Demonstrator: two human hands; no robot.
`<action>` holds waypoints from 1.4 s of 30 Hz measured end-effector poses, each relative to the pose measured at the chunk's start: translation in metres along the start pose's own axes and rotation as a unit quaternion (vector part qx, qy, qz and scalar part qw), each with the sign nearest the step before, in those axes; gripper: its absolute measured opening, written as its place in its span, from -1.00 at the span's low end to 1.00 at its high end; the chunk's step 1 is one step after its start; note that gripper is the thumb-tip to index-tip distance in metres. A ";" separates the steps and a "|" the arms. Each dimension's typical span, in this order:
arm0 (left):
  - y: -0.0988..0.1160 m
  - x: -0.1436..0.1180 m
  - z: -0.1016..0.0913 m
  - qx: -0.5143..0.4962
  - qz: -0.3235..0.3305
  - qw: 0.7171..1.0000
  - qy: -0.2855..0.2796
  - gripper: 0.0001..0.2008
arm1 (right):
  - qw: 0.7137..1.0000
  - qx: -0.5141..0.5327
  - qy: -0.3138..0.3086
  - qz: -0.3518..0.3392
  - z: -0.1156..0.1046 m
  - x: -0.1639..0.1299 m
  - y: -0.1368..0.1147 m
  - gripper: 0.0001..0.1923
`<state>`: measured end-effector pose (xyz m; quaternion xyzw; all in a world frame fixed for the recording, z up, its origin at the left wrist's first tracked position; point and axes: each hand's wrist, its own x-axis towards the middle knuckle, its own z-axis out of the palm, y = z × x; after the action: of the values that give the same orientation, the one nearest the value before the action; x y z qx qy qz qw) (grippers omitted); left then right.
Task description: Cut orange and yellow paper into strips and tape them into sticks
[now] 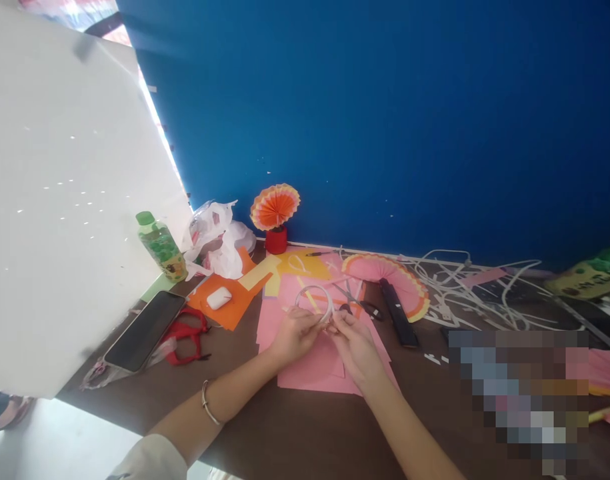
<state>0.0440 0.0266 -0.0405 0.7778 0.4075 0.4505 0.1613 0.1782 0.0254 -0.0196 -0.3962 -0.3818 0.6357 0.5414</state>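
Two big things fill the view: a blue wall point(385, 120) at twelve o'clock and a white board point(59, 200) leaning at nine o'clock. Below them is a brown table point(295, 427). On it lies pink paper point(309, 367), right under the hands. At two o'clock from the hands, white strips point(485, 293) lie in a messy pile. A pink folded fan point(389, 273) lies flat at one o'clock. A black phone point(145, 330) lies at nine o'clock, with red scissors point(187, 337) just beside it. A green bottle point(162, 247) stands at ten o'clock, near a white plastic bag point(219, 240). An orange paper fan point(275, 207) stands in a little red pot point(276, 241) at twelve o'clock. A black bar point(399, 312) lies at two o'clock. A small white case point(219, 297) sits on orange paper point(229, 310).

The left hand point(295, 335) and the right hand point(352, 343) meet in the middle. Both pinch a white paper ring point(315, 300) with curled fingers. The ring stands up just above the hands, over the pink paper.
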 end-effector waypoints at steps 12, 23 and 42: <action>-0.013 0.012 -0.010 0.035 -0.140 0.981 0.130 -0.63 | 1.000 -0.014 -0.015 -0.008 0.009 -0.011 -0.006 -0.75; -0.054 0.009 -0.023 0.309 -0.105 0.945 0.032 -0.51 | 0.830 -0.512 0.106 -0.193 -0.043 0.004 -0.017 -0.58; 0.018 0.008 -0.005 -0.389 -0.299 0.871 -0.012 -0.71 | 0.967 -0.217 0.102 -0.088 -0.006 -0.003 0.010 -0.65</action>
<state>0.0507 0.0214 -0.0220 0.4980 0.4106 0.4938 0.5828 0.1808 0.0214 -0.0306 -0.5320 -0.4862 0.4437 0.5327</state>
